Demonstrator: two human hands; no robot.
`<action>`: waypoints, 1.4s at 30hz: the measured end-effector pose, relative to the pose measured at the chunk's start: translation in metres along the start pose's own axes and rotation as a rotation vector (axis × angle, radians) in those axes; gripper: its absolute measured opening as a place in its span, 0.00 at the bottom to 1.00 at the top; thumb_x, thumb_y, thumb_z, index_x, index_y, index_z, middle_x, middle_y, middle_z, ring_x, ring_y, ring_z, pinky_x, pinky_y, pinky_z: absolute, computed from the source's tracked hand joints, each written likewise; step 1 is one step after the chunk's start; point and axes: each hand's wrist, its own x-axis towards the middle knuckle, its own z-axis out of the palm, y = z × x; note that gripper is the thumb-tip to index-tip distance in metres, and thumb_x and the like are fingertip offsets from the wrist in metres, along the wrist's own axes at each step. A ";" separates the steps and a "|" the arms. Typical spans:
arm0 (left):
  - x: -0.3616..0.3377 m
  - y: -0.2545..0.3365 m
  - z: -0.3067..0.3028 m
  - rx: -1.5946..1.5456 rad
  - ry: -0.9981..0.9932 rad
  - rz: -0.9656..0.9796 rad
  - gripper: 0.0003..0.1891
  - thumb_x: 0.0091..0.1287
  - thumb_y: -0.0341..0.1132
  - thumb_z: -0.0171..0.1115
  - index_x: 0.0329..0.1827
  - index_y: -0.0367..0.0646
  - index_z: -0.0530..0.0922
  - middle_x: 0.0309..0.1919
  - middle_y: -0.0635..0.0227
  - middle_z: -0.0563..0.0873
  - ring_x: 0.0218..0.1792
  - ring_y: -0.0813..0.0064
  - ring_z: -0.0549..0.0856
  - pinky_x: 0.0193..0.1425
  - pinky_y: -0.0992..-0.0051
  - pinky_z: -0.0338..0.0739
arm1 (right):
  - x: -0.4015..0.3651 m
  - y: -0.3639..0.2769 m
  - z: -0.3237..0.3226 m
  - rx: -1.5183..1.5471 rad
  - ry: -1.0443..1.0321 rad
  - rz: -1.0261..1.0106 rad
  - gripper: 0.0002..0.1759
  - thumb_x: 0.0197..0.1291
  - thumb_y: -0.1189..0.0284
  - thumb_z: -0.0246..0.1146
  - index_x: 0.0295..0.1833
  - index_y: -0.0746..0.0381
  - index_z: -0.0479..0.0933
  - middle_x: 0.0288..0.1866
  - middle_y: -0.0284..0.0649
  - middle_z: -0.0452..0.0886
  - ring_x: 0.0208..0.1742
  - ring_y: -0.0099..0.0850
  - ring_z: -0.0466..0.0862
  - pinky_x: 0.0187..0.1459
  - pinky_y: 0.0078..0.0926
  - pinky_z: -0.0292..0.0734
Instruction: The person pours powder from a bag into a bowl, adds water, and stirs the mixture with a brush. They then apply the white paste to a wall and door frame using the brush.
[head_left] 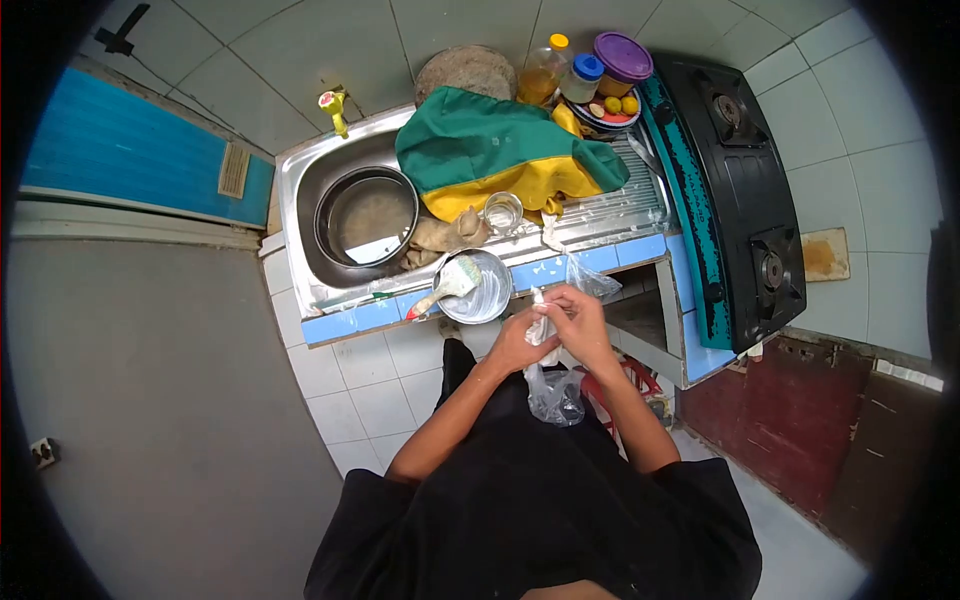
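Largest, at the right: black two-burner stove (745, 190), set on a blue-tiled counter (350, 322). Left of it, steel sink (300, 180), basin on the left, ribbed drainboard on the right. Draped over the drainboard, green and yellow cloth (490, 150), covering most of it. In the basin, round dark pot (367, 215), upright, murky liquid inside. Behind the cloth, against the wall, round board (466, 70), partly hidden. On the sink's front rim, steel bowl (485, 295), with a brush (455, 278) lying in it, handle out over the left edge.

Just below the counter edge, in front of the body, both hands together on a white wad (540, 325). Around its lower part, left hand (515, 345), curled shut. Over its top, right hand (582, 318), fingers bent down and closed onto it. Hanging from that grip, clear bag (555, 392), crumpled, against the black shirt. Wad and bag possibly one piece: impossible to tell.

At the back, right of the board: oil bottle (543, 72), blue-lidded jar (583, 78) and purple-lidded tub (622, 58), close together. Between cloth and bowl, small glass (502, 212), upright. At the sink's back left corner, yellow tap (335, 105).
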 end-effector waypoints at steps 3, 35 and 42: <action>-0.021 -0.009 -0.005 -0.067 0.049 -0.353 0.25 0.56 0.38 0.72 0.53 0.33 0.75 0.45 0.52 0.84 0.46 0.61 0.84 0.49 0.67 0.76 | 0.015 0.023 0.017 -0.137 -0.113 0.065 0.05 0.60 0.79 0.62 0.38 0.72 0.77 0.29 0.39 0.84 0.34 0.21 0.82 0.37 0.19 0.76; -0.046 -0.058 -0.035 -1.105 -0.102 -1.138 0.17 0.58 0.42 0.71 0.44 0.43 0.79 0.35 0.71 0.82 0.33 0.76 0.83 0.39 0.74 0.80 | 0.061 0.101 0.050 -0.199 -0.024 0.519 0.13 0.56 0.73 0.69 0.40 0.74 0.80 0.31 0.42 0.86 0.31 0.25 0.84 0.35 0.21 0.78; -0.054 -0.072 -0.039 -1.189 -0.038 -1.088 0.12 0.61 0.37 0.68 0.45 0.44 0.79 0.35 0.72 0.83 0.33 0.78 0.83 0.39 0.75 0.81 | 0.058 0.106 0.052 -0.157 -0.020 0.532 0.12 0.56 0.72 0.69 0.38 0.72 0.80 0.33 0.42 0.86 0.31 0.25 0.84 0.35 0.21 0.78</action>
